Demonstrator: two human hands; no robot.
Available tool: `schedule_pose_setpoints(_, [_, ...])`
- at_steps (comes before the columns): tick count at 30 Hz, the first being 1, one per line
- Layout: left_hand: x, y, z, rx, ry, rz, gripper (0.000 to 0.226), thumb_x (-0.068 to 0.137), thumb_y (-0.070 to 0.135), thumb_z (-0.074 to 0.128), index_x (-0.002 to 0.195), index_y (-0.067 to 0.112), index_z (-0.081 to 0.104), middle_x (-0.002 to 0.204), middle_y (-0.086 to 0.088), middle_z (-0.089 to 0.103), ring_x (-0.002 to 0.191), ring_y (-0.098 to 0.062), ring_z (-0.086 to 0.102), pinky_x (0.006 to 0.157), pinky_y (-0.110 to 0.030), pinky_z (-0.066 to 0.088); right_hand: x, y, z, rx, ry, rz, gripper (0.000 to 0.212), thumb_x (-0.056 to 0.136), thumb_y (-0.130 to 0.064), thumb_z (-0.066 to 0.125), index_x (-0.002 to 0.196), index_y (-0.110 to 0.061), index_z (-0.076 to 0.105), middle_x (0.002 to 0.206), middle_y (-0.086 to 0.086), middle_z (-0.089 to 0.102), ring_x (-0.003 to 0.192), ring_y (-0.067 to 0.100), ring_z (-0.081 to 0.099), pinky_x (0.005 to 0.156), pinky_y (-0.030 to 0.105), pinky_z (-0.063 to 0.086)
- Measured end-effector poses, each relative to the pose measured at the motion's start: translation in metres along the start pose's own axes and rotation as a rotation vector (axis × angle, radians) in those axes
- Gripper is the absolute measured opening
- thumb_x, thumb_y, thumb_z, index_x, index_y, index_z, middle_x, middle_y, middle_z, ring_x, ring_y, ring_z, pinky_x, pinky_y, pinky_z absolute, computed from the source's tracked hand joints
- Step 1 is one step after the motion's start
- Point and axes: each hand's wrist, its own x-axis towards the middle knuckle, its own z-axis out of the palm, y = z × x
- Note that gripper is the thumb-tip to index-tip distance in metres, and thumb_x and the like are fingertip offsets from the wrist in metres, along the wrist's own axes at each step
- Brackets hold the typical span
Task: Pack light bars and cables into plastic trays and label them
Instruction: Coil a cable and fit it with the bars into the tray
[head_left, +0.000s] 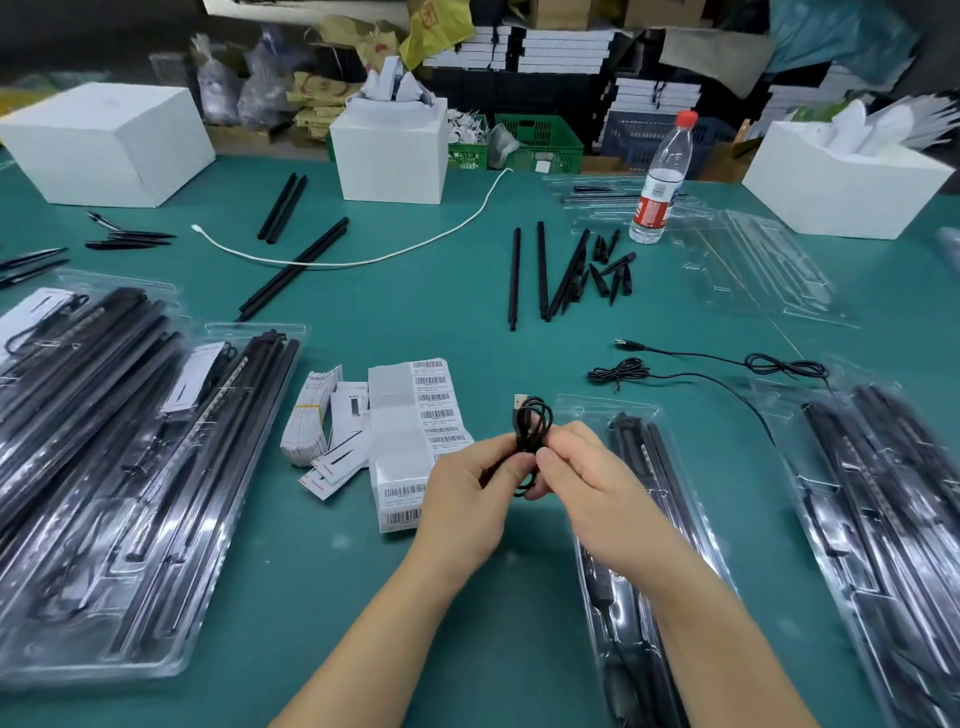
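Cable (531, 441) coiled, pinched between my left hand (467, 493) and right hand (587, 488) above the bench (415, 291), beside an open tray (639, 519) holding bars. Filled trays (130, 467) stacked left; loose bars (540, 270), two cables (675, 364) and barcode labels (415, 415) remain.

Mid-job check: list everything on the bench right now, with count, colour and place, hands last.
Coiled cable: one, black, held between both hands.
Loose cables: two, black, right of centre.
Open tray: one, clear, under right forearm.
Packed trays: several, clear, left and right.
Barcode labels: one sheet, white, centre.
Loose bars: several, black, middle.
White cable: one, far centre.
Water bottle: one, clear, red cap.
White boxes: three, far edge.
Left hand, right hand: each with a grip on the coil.
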Motion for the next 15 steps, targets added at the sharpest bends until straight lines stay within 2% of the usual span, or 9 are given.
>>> schedule_pose_setpoints(2, [-0.001,0.001,0.0,-0.006,-0.042,0.008,0.02,0.097,0.019,0.061,0.093,0.032,0.075,0.062,0.019,0.06,0.058,0.002,0.047,0.058,-0.009,0.036,0.0,-0.004,-0.001,-0.075,-0.005,0.024,0.027,0.106,-0.019,0.042,0.088,-0.012,0.061,0.1,-0.001,0.047,0.083,0.001,0.058,0.082,0.014,0.044])
schedule_pose_setpoints(4, [-0.001,0.002,0.001,-0.038,-0.054,0.004,0.018,0.097,0.02,0.061,0.093,0.031,0.074,0.059,0.018,0.057,0.053,0.002,0.045,0.055,-0.007,0.034,0.0,-0.006,0.0,-0.106,-0.016,0.05,0.028,0.106,-0.023,0.041,0.089,-0.009,0.059,0.103,0.001,0.044,0.086,0.003,0.054,0.085,0.017,0.044])
schedule_pose_setpoints(7, [-0.001,0.002,0.002,-0.023,-0.023,-0.023,0.023,0.095,0.017,0.059,0.087,0.033,0.074,0.06,0.018,0.061,0.053,0.004,0.05,0.055,-0.006,0.036,0.001,-0.011,0.004,-0.161,-0.037,0.073,0.028,0.106,-0.033,0.04,0.087,-0.02,0.056,0.105,-0.002,0.039,0.083,0.0,0.05,0.089,0.023,0.046])
schedule_pose_setpoints(10, [0.0,0.0,0.002,0.078,-0.024,-0.038,0.022,0.094,0.016,0.057,0.088,0.03,0.073,0.067,0.017,0.067,0.06,0.003,0.055,0.06,-0.012,0.044,-0.003,-0.018,0.005,-0.336,-0.03,0.074,0.028,0.104,-0.043,0.037,0.079,-0.033,0.045,0.102,-0.006,0.034,0.073,0.002,0.048,0.08,0.028,0.045])
schedule_pose_setpoints(11, [0.001,0.0,0.001,0.114,-0.026,-0.037,0.02,0.093,0.019,0.057,0.088,0.029,0.073,0.07,0.017,0.068,0.064,0.001,0.057,0.063,-0.016,0.047,-0.006,-0.021,0.003,-0.416,-0.028,0.063,0.026,0.103,-0.047,0.035,0.084,-0.035,0.047,0.102,-0.007,0.033,0.073,0.003,0.049,0.079,0.03,0.045])
schedule_pose_setpoints(12, [0.003,0.0,-0.001,0.146,-0.017,-0.035,0.017,0.092,0.022,0.057,0.086,0.029,0.071,0.069,0.018,0.067,0.064,0.001,0.056,0.063,-0.02,0.047,-0.009,-0.022,-0.001,-0.508,-0.047,0.055,0.023,0.102,-0.051,0.033,0.098,-0.038,0.051,0.104,-0.009,0.033,0.076,0.005,0.05,0.079,0.032,0.046])
schedule_pose_setpoints(13, [0.006,0.0,-0.004,0.163,0.003,-0.038,0.015,0.091,0.023,0.059,0.083,0.029,0.07,0.066,0.019,0.065,0.061,0.0,0.054,0.061,-0.021,0.045,-0.011,-0.024,-0.009,-0.61,-0.078,0.036,0.031,0.101,-0.053,0.031,0.123,-0.039,0.049,0.108,-0.011,0.033,0.082,0.007,0.052,0.08,0.033,0.045])
schedule_pose_setpoints(14, [0.009,0.0,-0.006,0.16,0.024,-0.045,0.015,0.091,0.024,0.06,0.079,0.028,0.068,0.064,0.019,0.063,0.059,-0.001,0.052,0.061,-0.023,0.044,-0.012,-0.024,-0.019,-0.703,-0.111,0.018,0.045,0.101,-0.054,0.031,0.144,-0.039,0.036,0.114,-0.014,0.034,0.09,0.008,0.053,0.084,0.033,0.045])
schedule_pose_setpoints(15, [0.012,0.001,-0.009,0.152,0.035,-0.053,0.015,0.092,0.023,0.061,0.078,0.024,0.066,0.063,0.016,0.061,0.058,-0.004,0.05,0.061,-0.025,0.043,-0.011,-0.023,-0.031,-0.765,-0.143,0.01,0.053,0.102,-0.052,0.033,0.152,-0.037,0.026,0.123,-0.018,0.034,0.097,0.007,0.053,0.09,0.032,0.044])
